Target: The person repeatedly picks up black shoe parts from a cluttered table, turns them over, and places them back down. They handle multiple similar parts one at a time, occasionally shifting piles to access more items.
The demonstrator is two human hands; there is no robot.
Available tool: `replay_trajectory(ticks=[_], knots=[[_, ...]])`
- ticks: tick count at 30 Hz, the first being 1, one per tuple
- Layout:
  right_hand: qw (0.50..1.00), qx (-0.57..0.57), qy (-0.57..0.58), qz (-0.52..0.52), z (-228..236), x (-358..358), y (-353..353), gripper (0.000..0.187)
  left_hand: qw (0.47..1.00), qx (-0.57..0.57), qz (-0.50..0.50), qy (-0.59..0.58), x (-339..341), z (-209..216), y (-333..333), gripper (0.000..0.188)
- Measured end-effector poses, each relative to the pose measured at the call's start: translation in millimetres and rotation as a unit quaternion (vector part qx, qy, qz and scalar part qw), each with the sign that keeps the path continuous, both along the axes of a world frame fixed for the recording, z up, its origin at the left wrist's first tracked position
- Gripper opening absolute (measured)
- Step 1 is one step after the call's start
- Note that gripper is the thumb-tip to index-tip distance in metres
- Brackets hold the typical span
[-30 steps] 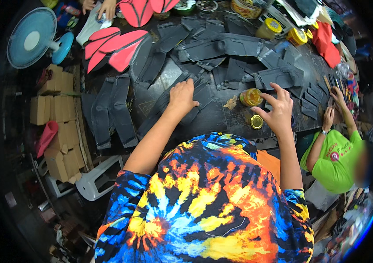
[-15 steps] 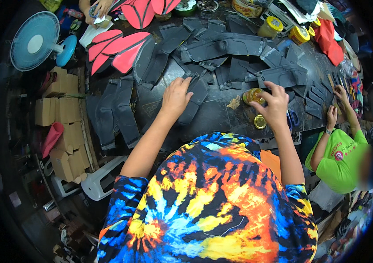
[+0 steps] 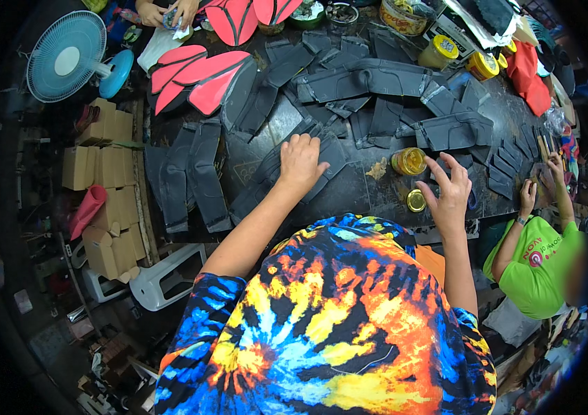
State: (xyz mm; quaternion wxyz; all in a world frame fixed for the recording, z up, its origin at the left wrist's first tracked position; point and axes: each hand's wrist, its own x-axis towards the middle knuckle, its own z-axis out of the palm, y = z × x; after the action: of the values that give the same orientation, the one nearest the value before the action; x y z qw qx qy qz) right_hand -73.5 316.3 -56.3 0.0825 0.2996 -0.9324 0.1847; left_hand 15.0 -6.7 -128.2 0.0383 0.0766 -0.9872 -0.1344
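Note:
My left hand (image 3: 301, 162) lies flat on a dark grey cut piece (image 3: 276, 178) at the near edge of the black worktable (image 3: 356, 190), its fingers spread. Just right of the small open jar of yellow glue (image 3: 408, 160), my right hand (image 3: 449, 190) hovers with fingers apart and holds nothing. The jar's round yellow lid (image 3: 416, 200) lies on the table beside that hand. Many more dark grey cut pieces (image 3: 384, 76) cover the table beyond both hands.
Pink-red sole-shaped pieces (image 3: 200, 72) lie at the far left of the table. A blue fan (image 3: 69, 59) and stacked cardboard boxes (image 3: 100, 166) stand to the left. A person in a green shirt (image 3: 539, 266) works at the right. Yellow-lidded jars (image 3: 440, 50) stand at the far side.
My right hand has lifted off the glue jar and spread open just to its right. My left hand has stayed on the grey piece.

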Motion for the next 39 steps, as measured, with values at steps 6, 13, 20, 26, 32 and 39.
replay_trajectory(ticks=[6, 13, 20, 26, 32, 39], knots=[[0.998, 0.054, -0.011, 0.016, -2.4, -0.3, 0.8, 0.037, 0.998, 0.009, 0.012, -0.059, -3.5, 2.1, 3.9, 0.055], [0.992, -0.081, -0.095, 0.026, 25.8, -7.1, -7.8, 0.039, 0.999, 0.009, 0.021, -0.034, -5.6, -1.9, 12.5, 0.056], [0.968, -0.216, -0.117, 0.058, 53.6, -5.6, -47.8, 0.047, 0.996, 0.037, 0.013, -0.083, -5.1, 3.6, 4.9, 0.047], [0.934, -0.277, -0.191, 0.122, 59.7, -2.1, -71.9, 0.053, 0.954, 0.272, -0.037, -0.120, -1.2, 46.4, 4.0, 0.034], [0.834, -0.339, -0.407, 0.152, 67.2, 2.1, -100.7, 0.069, 0.641, 0.712, -0.111, -0.264, -13.6, 105.6, -18.9, 0.040], [0.870, -0.314, -0.330, 0.189, 84.7, -7.1, -101.9, 0.038, 0.599, 0.730, -0.150, -0.292, -24.3, 123.0, -27.2, 0.041]])
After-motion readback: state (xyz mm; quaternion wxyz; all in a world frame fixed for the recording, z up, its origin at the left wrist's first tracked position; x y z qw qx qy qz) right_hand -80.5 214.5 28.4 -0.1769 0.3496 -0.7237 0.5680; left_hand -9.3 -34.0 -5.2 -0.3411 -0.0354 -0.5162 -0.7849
